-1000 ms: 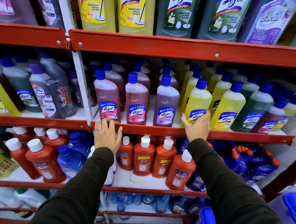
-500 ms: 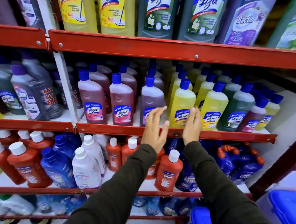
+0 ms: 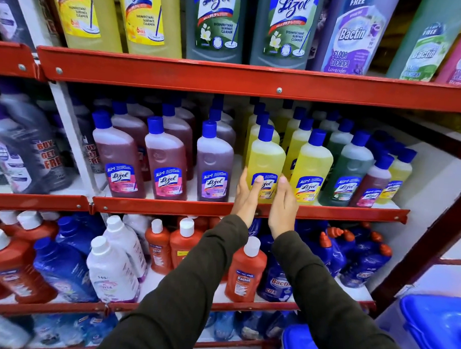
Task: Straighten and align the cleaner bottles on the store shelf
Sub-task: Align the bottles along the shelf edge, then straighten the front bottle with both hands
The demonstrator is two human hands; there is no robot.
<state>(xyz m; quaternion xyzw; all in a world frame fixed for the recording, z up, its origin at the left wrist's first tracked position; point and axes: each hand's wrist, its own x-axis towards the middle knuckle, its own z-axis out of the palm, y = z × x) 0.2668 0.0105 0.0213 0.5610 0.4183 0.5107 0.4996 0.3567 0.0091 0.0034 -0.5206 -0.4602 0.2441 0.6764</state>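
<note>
A red-edged middle shelf (image 3: 249, 210) is carrying rows of blue-capped bottles standing upright: pink bottles (image 3: 118, 157) at its left, a purple bottle (image 3: 214, 162) next, yellow bottles (image 3: 314, 165) in the middle, then green bottles (image 3: 348, 167) and smaller ones toward the right end. The top shelf (image 3: 255, 81) is bearing tall yellow, grey-green and lavender bottles. The lower shelf (image 3: 190, 307) is holding orange bottles (image 3: 245, 274) with white caps, dark blue bottles (image 3: 64, 269) and a white bottle (image 3: 112, 272), some of them leaning.
</note>
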